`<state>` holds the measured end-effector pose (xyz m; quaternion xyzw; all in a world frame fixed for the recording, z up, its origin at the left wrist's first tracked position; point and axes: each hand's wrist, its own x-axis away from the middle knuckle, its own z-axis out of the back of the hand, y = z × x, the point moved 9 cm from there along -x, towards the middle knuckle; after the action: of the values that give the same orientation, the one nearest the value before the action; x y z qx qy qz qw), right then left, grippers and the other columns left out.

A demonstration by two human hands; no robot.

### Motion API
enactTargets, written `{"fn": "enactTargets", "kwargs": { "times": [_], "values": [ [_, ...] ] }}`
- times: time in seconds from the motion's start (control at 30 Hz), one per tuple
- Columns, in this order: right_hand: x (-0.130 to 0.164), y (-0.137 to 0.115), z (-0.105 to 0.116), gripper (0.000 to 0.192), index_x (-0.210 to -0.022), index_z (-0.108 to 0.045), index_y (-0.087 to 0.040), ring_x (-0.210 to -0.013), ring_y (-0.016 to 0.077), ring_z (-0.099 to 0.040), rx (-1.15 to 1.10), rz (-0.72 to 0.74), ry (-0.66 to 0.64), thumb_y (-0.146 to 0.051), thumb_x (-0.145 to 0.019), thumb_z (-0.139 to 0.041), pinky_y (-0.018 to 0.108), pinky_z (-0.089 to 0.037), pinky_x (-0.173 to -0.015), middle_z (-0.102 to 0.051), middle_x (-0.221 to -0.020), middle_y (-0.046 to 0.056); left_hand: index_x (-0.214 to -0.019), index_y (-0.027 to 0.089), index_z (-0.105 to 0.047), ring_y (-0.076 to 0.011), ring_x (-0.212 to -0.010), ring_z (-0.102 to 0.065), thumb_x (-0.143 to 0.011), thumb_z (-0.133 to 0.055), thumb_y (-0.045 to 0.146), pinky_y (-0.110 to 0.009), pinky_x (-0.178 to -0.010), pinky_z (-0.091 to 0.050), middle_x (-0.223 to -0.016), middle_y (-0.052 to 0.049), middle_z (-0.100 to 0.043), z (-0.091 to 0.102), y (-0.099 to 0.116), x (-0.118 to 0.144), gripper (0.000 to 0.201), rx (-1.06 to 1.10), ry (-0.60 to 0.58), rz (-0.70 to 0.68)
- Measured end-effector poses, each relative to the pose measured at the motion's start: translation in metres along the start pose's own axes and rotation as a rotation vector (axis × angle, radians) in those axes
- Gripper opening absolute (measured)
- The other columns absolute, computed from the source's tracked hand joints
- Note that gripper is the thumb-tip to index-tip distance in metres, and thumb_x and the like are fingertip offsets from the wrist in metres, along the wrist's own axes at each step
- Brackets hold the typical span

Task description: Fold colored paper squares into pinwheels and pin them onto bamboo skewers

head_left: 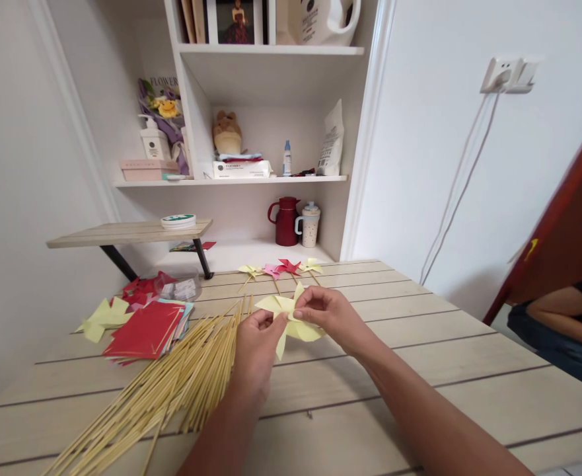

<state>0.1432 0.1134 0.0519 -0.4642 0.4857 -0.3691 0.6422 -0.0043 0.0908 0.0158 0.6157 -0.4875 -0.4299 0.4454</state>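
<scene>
Between my two hands, above the table, is a pale yellow paper pinwheel [306, 330] with its blades folded to the centre. My left hand [257, 344] pinches it from the left, thumb close to the middle. From the right, my right hand [327, 314] pinches the paper near the centre with thumb and fingers. Whether a small part sits between the fingertips is hidden. Just left of my left hand lies a big bundle of thin wooden sticks [172, 383]. Behind my hands, several finished pinwheels on sticks, among them a red pinwheel [289, 266], lie on the table.
Left of the sticks is a stack of coloured paper squares [145, 330], with a yellow folded pinwheel [103, 319] and a clear box of small white pieces [184, 289] nearby. A raised wooden stand [132, 233] rises behind them. Another person's arm [568, 307] shows at far right.
</scene>
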Motion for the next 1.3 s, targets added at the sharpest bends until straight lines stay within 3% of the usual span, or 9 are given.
{"fn": "enactTargets", "kwargs": {
  "times": [0.4,0.5,0.6,0.73,0.97,1.07,1.17,1.23,1.3],
  "values": [
    [0.001,0.003,-0.005,0.031,-0.079,-0.061,-0.022,-0.054,0.0116,-0.047,-0.105,-0.024,-0.028,-0.041,-0.069,-0.083,0.025,-0.032,-0.051,-0.055,-0.062,-0.004,-0.07,0.014,-0.072,-0.0159,-0.06,-0.061,-0.057,-0.086,0.041,-0.025,-0.057,-0.043,-0.066,-0.004,-0.069,0.004,0.003,0.002,0.033,0.01,0.081,-0.005],
    [0.002,0.001,-0.005,0.04,-0.099,-0.063,-0.026,-0.057,0.0105,-0.049,-0.119,-0.019,0.006,-0.035,-0.067,-0.084,0.025,-0.038,-0.054,-0.06,-0.078,-0.003,-0.068,0.014,-0.071,-0.016,-0.06,-0.062,-0.056,-0.087,0.038,-0.025,-0.058,-0.044,-0.065,-0.004,-0.07,0.007,0.003,0.002,0.031,0.018,0.123,-0.014],
    [0.002,-0.002,-0.004,0.071,-0.129,-0.053,-0.034,-0.059,0.0089,-0.05,-0.146,0.016,0.037,-0.028,-0.066,-0.084,0.026,-0.042,-0.057,-0.06,-0.098,0.0,-0.069,0.014,-0.071,-0.0158,-0.06,-0.062,-0.057,-0.085,0.037,-0.025,-0.059,-0.044,-0.066,-0.004,-0.071,0.008,0.002,0.001,0.029,0.011,0.131,-0.007],
    [0.001,0.001,-0.006,0.085,-0.144,-0.037,-0.035,-0.06,0.011,-0.051,-0.171,0.018,0.033,-0.025,-0.072,-0.08,0.026,-0.039,-0.059,-0.058,-0.078,-0.006,-0.07,0.013,-0.071,-0.0164,-0.061,-0.062,-0.057,-0.086,0.035,-0.026,-0.059,-0.045,-0.067,-0.006,-0.072,0.008,0.002,0.002,0.03,0.013,0.137,0.02],
    [0.004,-0.002,-0.012,0.08,-0.143,-0.04,-0.031,-0.061,0.013,-0.053,-0.218,-0.002,-0.006,-0.026,-0.074,-0.079,0.027,-0.038,-0.06,-0.057,-0.067,-0.007,-0.073,0.013,-0.072,-0.0156,-0.061,-0.061,-0.06,-0.085,0.04,-0.025,-0.058,-0.043,-0.066,-0.005,-0.07,0.008,0.003,0.001,0.033,0.007,0.116,0.001],
    [0.003,0.004,-0.016,0.075,-0.136,-0.049,-0.028,-0.07,0.0167,-0.059,-0.242,-0.044,-0.027,-0.027,-0.069,-0.083,0.03,-0.042,-0.066,-0.064,-0.077,-0.003,-0.073,0.013,-0.072,-0.0152,-0.061,-0.06,-0.06,-0.085,0.043,-0.024,-0.057,-0.042,-0.064,-0.003,-0.068,0.009,0.003,0.0,0.035,-0.009,0.109,-0.025],
    [0.001,0.009,-0.015,0.039,-0.102,-0.067,-0.021,-0.07,0.0157,-0.058,-0.194,-0.049,-0.029,-0.03,-0.067,-0.083,0.028,-0.04,-0.065,-0.063,-0.075,-0.001,-0.073,0.013,-0.072,-0.0158,-0.062,-0.062,-0.06,-0.085,0.044,-0.025,-0.058,-0.044,-0.065,-0.004,-0.069,0.01,0.002,0.0,0.036,-0.006,0.11,-0.021],
    [0.001,0.011,-0.012,0.024,-0.076,-0.065,-0.018,-0.063,0.0129,-0.052,-0.165,-0.055,-0.01,-0.034,-0.068,-0.082,0.026,-0.036,-0.061,-0.06,-0.068,-0.002,-0.074,0.013,-0.072,-0.0167,-0.064,-0.063,-0.06,-0.085,0.043,-0.025,-0.06,-0.046,-0.067,-0.005,-0.071,0.009,0.002,0.0,0.036,0.008,0.105,-0.01],
    [0.001,0.013,-0.009,0.03,-0.063,-0.059,-0.017,-0.057,0.0103,-0.044,-0.15,-0.079,0.019,-0.037,-0.069,-0.081,0.026,-0.029,-0.058,-0.054,-0.059,-0.004,-0.075,0.012,-0.072,-0.0172,-0.064,-0.064,-0.06,-0.085,0.042,-0.026,-0.061,-0.047,-0.069,-0.006,-0.073,0.009,0.001,0.0,0.036,0.02,0.104,-0.005]
  ]
}}
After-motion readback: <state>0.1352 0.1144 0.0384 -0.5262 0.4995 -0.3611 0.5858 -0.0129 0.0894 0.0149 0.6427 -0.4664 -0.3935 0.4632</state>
